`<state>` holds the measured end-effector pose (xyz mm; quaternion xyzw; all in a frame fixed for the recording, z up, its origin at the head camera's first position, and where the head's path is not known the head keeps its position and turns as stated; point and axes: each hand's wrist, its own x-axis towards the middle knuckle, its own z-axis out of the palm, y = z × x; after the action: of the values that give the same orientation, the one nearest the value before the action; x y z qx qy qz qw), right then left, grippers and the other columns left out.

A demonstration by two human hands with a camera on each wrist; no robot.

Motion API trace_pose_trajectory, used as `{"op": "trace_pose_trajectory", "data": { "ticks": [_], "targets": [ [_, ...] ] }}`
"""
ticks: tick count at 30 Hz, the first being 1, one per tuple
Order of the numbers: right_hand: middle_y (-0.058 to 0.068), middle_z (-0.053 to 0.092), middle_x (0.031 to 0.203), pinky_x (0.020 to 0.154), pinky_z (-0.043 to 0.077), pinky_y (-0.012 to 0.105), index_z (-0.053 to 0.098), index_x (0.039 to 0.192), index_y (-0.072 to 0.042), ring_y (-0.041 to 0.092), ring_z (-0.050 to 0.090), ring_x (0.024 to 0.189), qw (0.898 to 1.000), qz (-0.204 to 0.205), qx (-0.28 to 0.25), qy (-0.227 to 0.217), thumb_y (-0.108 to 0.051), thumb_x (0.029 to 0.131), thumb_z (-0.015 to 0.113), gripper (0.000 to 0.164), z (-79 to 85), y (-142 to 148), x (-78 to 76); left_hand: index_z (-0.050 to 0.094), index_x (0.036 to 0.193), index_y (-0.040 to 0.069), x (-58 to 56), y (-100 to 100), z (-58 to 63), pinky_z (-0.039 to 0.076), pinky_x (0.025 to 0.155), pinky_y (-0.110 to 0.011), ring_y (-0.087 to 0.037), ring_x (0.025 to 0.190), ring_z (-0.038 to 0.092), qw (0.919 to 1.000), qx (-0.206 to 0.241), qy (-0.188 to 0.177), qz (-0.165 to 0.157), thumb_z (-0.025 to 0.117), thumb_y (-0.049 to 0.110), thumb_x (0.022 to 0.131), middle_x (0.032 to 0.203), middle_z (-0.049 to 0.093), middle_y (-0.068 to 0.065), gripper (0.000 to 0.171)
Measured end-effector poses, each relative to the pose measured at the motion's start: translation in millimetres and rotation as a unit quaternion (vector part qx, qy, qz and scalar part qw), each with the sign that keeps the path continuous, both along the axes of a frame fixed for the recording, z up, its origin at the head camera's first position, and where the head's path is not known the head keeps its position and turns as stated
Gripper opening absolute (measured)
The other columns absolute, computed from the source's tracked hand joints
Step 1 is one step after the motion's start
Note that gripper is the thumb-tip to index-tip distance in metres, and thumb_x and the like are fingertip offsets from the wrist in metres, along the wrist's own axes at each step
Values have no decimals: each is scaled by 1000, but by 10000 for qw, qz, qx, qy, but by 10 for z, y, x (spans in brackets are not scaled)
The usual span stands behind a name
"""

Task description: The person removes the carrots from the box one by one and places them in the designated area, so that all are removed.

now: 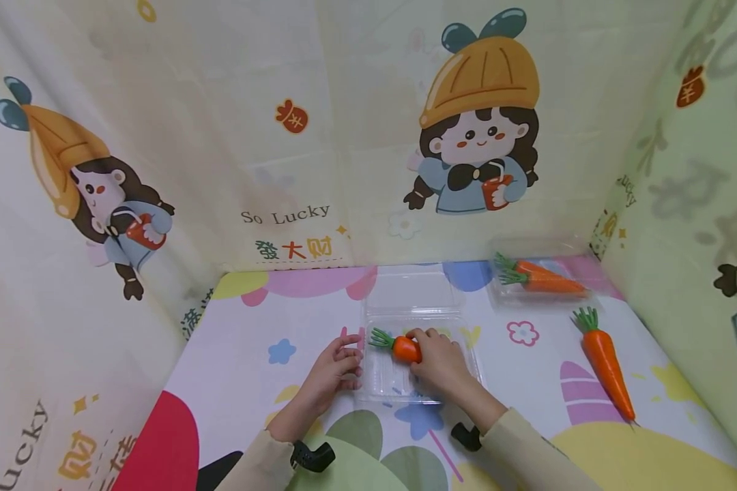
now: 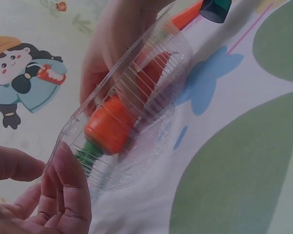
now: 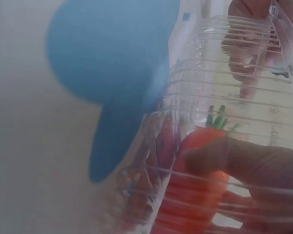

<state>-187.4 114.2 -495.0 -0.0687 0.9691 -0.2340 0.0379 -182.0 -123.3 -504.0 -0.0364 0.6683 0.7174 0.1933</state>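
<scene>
Right hand (image 1: 440,365): fingers curled round a carrot (image 1: 407,350) | carrot: lay within the clear container (image 1: 381,378), leaves (image 1: 381,338) leftward | left hand (image 1: 328,376): fingers bent loosely at its left side; I couldn't tell whether they gripped

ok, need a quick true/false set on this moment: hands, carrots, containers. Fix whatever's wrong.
1. The right hand holds a carrot inside the open clear container. True.
2. The left hand holds a second carrot. False: it is at the open clear container's left edge, with no carrot in it.
3. The far container, to the right, has two carrots in it. True.
4. The loose carrot lies left of the open clear container. False: it lies to the right of it.
5. The loose carrot's green top points toward the back of the table. True.
</scene>
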Motion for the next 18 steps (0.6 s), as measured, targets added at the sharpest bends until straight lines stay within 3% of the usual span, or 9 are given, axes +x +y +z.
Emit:
{"op": "trace_pose_trajectory", "data": {
  "ticks": [11,18],
  "targets": [
    [11,63,114,90,48,53,65,129,-17,28,57,96,9998,-3,-114,-146,-12,79,80,52,6,23,-24,43,147,3,-2,3,-15,56,60,-24,-12,76,59,9999,3,146,16,59,4,98,102,58,-3,52],
    [9,64,109,85,49,50,66,126,-16,26,57,92,9999,33,-157,-60,-12,78,81,51,65,32,-29,42,147,1,-19,6,-27,55,59,-23,-11,75,59,9999,14,155,9,59,3,98,102,57,-5,52]
  ]
}}
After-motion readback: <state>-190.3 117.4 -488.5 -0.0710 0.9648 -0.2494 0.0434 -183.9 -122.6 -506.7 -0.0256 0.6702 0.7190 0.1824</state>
